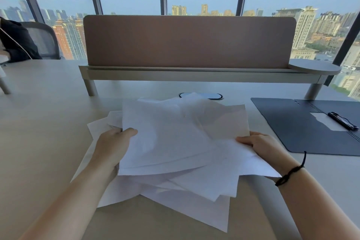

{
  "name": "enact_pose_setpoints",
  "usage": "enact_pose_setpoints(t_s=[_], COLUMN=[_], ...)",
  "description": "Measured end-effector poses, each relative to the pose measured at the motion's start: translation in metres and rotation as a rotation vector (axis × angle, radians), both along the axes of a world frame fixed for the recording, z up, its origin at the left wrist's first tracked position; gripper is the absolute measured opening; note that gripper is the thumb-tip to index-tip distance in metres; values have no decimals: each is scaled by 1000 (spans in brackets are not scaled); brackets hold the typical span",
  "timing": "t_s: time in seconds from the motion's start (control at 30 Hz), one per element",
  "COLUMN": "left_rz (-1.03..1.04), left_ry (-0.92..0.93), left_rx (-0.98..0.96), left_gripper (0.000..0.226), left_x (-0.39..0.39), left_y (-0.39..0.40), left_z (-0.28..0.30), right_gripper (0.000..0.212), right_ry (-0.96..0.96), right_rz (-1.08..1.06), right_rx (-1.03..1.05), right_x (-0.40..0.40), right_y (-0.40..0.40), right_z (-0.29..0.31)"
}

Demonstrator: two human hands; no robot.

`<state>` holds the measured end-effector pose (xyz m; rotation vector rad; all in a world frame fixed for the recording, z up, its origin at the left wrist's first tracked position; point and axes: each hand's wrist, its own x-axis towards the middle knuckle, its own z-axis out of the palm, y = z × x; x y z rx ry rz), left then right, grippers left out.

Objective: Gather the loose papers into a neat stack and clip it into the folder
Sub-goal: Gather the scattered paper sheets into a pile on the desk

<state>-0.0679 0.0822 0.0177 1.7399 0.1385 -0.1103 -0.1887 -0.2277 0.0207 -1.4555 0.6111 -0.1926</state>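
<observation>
The tabletop (39,132) carries everything. The folder (292,122) lies open, apparently ready to receive the stack, its clip (342,121) on the inner face. Left of the folder, the papers (175,152) form a fanned, uneven pile, partly lifted, probably to be squared up. Left of the folder, the right hand (259,144) pinches the pile's near edge; farther left, the left hand (115,144) grips the opposite edge, thumb on top, both forearms reaching forward.

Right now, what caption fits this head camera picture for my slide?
Both hands, left hand and right hand, gather messy loose papers beside an open dark folder on the desk.
</observation>
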Motion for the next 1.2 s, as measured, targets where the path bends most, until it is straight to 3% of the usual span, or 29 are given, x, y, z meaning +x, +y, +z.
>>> enact_pose_setpoints(t_s=[0.17,0.33,0.5,0.73,0.8,0.93,1.2], left_rz=[5,-46,-49,-27,-76,-150,-330], left_ry=[41,-57,-93,-103,-45,59,146], left_rx=[-157,-2,37,-46,-147,-193,-104], left_gripper=[9,37,11,97,105,101,86], left_x=[-4,-11,-14,1,8,19,20], left_y=[-5,-13,-20,-13,-7,6,22], left_z=[-1,-10,-14,-24,-26,-21,-8], right_gripper=[17,26,26,24,21,22,15], right_ry=[-12,23,61,56,10,42,98], right_rz=[20,172,275,296,195,50,106], right_rx=[77,101,126,121,159,133,100], right_x=[1,3,1,0,2,3,-8], right_y=[4,12,12,17,16,9,4], right_z=[-3,-12,-13,-13,-12,-7,6])
